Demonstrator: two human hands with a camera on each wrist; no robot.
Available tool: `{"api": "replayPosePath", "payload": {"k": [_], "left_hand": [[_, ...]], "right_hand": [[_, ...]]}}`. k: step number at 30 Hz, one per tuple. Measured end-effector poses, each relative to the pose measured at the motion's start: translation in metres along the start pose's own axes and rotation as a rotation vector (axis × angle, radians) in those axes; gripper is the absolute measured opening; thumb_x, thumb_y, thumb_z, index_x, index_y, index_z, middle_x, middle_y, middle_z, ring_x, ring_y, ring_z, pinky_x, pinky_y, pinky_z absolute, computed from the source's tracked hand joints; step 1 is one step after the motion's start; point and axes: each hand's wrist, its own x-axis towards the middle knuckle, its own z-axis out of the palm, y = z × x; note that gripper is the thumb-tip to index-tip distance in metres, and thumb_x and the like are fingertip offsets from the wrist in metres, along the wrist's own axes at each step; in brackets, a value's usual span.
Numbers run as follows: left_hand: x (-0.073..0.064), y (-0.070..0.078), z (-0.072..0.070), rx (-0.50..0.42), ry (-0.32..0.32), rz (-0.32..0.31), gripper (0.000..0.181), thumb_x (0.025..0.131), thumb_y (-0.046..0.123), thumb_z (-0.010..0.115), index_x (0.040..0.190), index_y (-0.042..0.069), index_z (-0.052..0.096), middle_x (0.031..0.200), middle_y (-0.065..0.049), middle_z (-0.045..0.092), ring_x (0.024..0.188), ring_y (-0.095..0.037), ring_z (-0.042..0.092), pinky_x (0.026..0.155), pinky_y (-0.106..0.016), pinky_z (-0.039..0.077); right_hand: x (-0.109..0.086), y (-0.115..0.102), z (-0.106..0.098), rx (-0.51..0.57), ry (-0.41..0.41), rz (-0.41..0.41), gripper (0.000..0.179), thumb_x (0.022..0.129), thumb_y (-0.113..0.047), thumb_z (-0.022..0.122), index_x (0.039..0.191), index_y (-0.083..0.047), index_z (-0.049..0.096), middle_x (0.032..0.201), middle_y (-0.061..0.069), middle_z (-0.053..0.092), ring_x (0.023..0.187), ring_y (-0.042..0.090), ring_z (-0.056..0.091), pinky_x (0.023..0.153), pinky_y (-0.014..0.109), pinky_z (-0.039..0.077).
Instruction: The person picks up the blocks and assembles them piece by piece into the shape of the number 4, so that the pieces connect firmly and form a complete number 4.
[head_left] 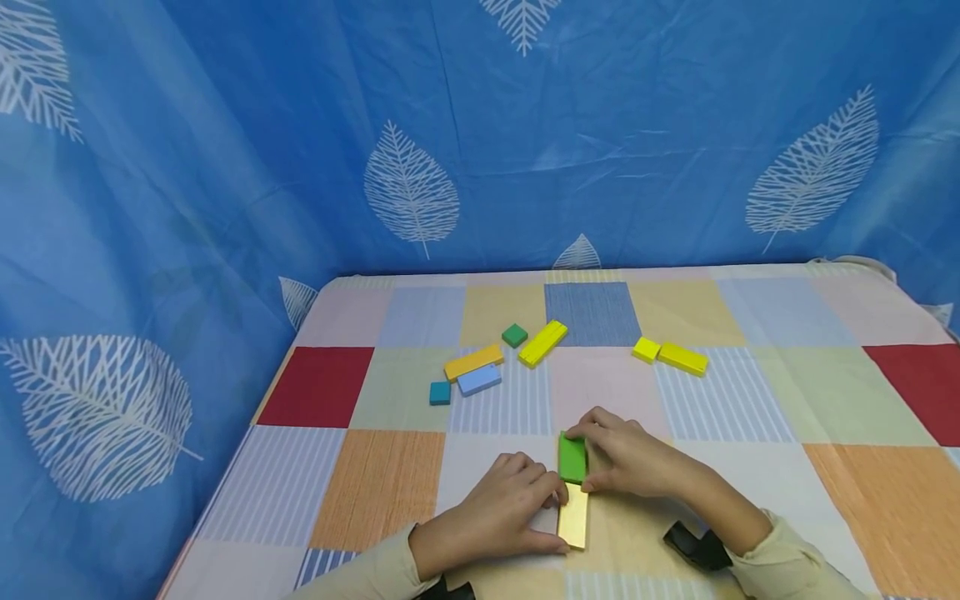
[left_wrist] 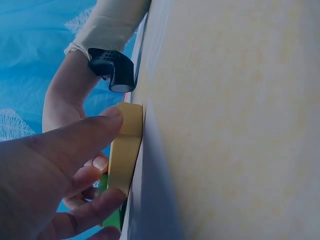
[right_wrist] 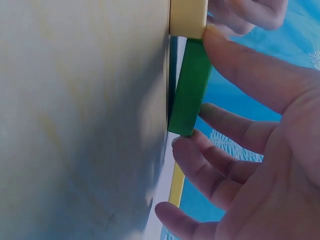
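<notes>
A pale yellow block (head_left: 573, 521) and a green block (head_left: 572, 458) lie end to end in a line on the patchwork cloth. My left hand (head_left: 498, 508) grips the yellow block, thumb at its near end and fingers near the joint. On the green block, my right hand (head_left: 633, 458) has its thumb by the joint and its fingertips around the far end. The right wrist view shows the green block (right_wrist: 190, 90) between that thumb and fingers, its end against the yellow block (right_wrist: 188, 17).
Behind the hands, to the left, lie an orange block (head_left: 474, 362), a blue block (head_left: 480, 380), a teal block (head_left: 440, 393), a dark green block (head_left: 514, 335) and a long yellow block (head_left: 543, 343). Two yellow blocks (head_left: 682, 359) lie back right. A blue leaf-print curtain (head_left: 645, 167) hangs behind.
</notes>
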Motion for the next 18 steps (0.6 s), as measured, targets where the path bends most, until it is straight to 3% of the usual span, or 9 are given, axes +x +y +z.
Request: {"api": "replayPosePath", "payload": {"k": [6, 12, 18], "left_hand": [[-0.0012, 0.0002, -0.0011, 0.033, 0.017, 0.059, 0.052, 0.075, 0.060, 0.061, 0.118, 0.031, 0.055, 0.085, 0.013, 0.051, 0.082, -0.005, 0.042, 0.075, -0.019, 0.034], [-0.0014, 0.0008, -0.0027, 0.110, -0.027, 0.113, 0.050, 0.080, 0.059, 0.055, 0.124, 0.036, 0.055, 0.092, 0.012, 0.053, 0.084, -0.006, 0.044, 0.074, -0.019, 0.036], [0.0004, 0.0011, -0.0040, 0.163, -0.066, 0.148, 0.051, 0.082, 0.059, 0.052, 0.128, 0.036, 0.051, 0.094, 0.013, 0.052, 0.085, -0.006, 0.043, 0.074, -0.019, 0.036]], "right_hand": [[-0.0011, 0.0028, -0.0001, -0.002, 0.008, -0.019, 0.047, 0.076, -0.028, 0.073, 0.116, -0.011, 0.056, 0.110, -0.001, 0.051, 0.099, 0.016, 0.051, 0.078, 0.043, 0.040], [-0.0004, 0.0028, 0.0008, -0.042, -0.004, -0.087, 0.049, 0.079, -0.026, 0.069, 0.126, -0.019, 0.056, 0.121, 0.008, 0.052, 0.108, 0.029, 0.050, 0.077, 0.050, 0.040], [-0.0002, 0.0034, 0.0002, -0.086, -0.032, -0.120, 0.044, 0.081, -0.028, 0.066, 0.124, -0.020, 0.058, 0.124, 0.008, 0.053, 0.107, 0.029, 0.050, 0.077, 0.047, 0.040]]}}
